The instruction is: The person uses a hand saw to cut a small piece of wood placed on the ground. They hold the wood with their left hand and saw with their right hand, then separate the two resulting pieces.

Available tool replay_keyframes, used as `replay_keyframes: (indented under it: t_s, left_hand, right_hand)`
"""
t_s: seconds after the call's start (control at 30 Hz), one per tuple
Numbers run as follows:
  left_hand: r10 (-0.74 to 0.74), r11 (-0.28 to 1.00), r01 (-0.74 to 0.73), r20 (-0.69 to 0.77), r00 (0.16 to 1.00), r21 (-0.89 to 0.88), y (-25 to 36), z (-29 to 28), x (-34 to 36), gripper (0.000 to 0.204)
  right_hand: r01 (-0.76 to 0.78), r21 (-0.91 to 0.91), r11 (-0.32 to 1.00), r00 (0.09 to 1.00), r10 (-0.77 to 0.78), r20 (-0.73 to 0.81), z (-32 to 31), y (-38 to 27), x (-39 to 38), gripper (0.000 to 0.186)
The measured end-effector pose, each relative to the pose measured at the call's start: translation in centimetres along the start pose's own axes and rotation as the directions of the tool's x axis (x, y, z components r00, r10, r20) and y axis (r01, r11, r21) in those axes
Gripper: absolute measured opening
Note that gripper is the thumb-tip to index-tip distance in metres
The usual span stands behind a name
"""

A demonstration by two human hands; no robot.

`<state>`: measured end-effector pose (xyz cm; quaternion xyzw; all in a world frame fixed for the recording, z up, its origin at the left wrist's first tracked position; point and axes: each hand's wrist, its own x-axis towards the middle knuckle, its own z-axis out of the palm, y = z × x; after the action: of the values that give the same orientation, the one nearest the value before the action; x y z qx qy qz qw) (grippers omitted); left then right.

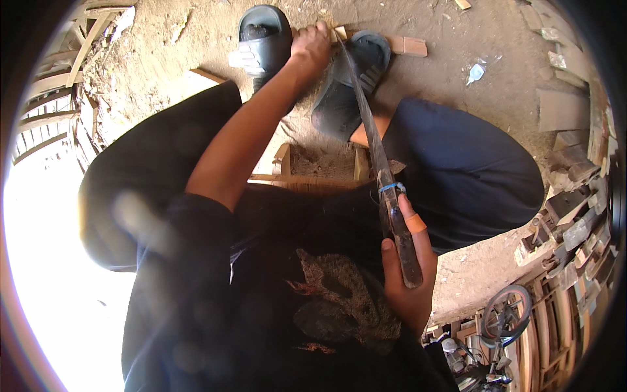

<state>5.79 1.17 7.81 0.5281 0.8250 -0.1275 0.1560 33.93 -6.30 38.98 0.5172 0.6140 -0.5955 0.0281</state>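
My right hand (408,261) grips the dark worn handle of a long machete (369,124), an orange bandage on its forefinger. The blade runs up and away to a small wooden piece (339,32) between my feet. My left hand (312,47) reaches down and holds that wooden piece on the dirt ground, fingers closed around it, right beside the blade tip. I am squatting, dark trousers over both knees, with black sandals (264,36) on my feet.
A low wooden stool frame (313,178) sits under me. A wooden block (408,46) lies past the right sandal. Stacked wood offcuts (568,189) line the right side, bent wooden frames (46,117) the left, a small wheel (506,313) at lower right.
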Motion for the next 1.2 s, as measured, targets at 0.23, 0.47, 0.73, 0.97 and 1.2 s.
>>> replay_keyframes:
  t_s: [0.23, 0.47, 0.73, 0.97, 1.2]
  left_hand:
    - [0.250, 0.964, -0.259, 0.131, 0.959, 0.059, -1.4, -3.7, 1.8, 0.024]
    - [0.152, 0.985, -0.158, 0.095, 0.984, 0.062, 0.0, -2.4, 1.1, 0.021]
    - [0.201, 0.971, -0.193, -0.045, 0.978, 0.142, -0.6, -0.7, 1.0, 0.019]
    - [0.153, 0.954, -0.139, -0.032, 0.988, 0.266, -0.1, -1.3, 0.3, 0.023]
    - [0.345, 0.919, -0.332, -0.027, 0.938, 0.211, -1.9, -0.6, -0.8, 0.032]
  right_hand:
    - [0.050, 0.017, 0.999, 0.999, -0.050, 0.005, 0.1, 0.4, 0.0, 0.056]
    - [0.021, -0.019, 1.000, 1.000, -0.021, -0.006, 0.4, 0.0, -0.1, 0.056]
    - [0.265, -0.102, 0.959, 0.962, -0.271, -0.043, 1.4, 1.8, -0.7, 0.053]
    - [0.223, -0.150, 0.963, 0.945, -0.252, -0.208, 2.5, 3.2, -1.7, 0.057]
    - [0.167, 0.038, 0.985, 0.978, -0.160, -0.135, 3.0, 4.1, 1.6, 0.047]
